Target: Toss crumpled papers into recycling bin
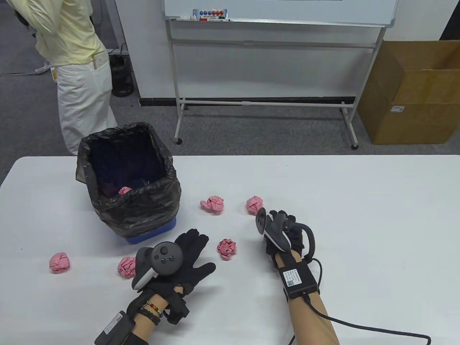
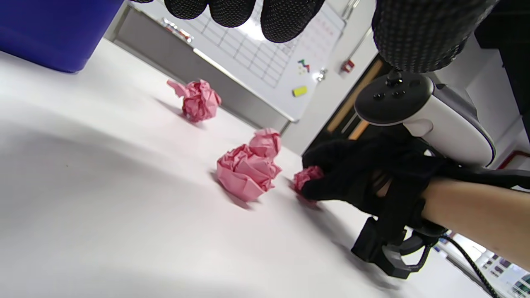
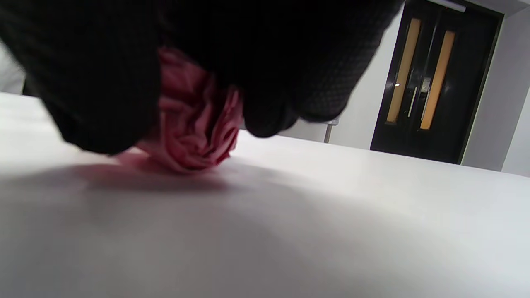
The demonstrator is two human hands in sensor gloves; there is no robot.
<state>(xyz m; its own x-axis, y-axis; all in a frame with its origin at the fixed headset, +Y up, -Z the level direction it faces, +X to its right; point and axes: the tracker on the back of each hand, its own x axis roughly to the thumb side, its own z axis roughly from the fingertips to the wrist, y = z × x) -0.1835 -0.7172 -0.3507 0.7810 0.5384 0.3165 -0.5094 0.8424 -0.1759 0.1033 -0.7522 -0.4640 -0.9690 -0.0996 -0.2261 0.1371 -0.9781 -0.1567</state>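
Observation:
A bin lined with a black bag (image 1: 158,196) stands at the table's left, with one pink paper ball (image 1: 124,190) inside. My right hand (image 1: 284,224) is on the table and grips a pink crumpled paper (image 3: 190,124), which also shows in the left wrist view (image 2: 305,177); the table view hides it under the hand. My left hand (image 1: 190,251) is open with fingers spread, just above the table, empty. Loose pink balls lie at its wrist (image 1: 125,266), between the hands (image 1: 227,248), beyond the right hand (image 1: 254,205) and right of the bin (image 1: 213,205).
Another pink ball (image 1: 59,262) lies at the far left. The bin's blue base (image 2: 49,29) shows in the left wrist view. Beyond the table stand a whiteboard frame (image 1: 266,102), a cardboard box (image 1: 413,93) and a person (image 1: 79,72).

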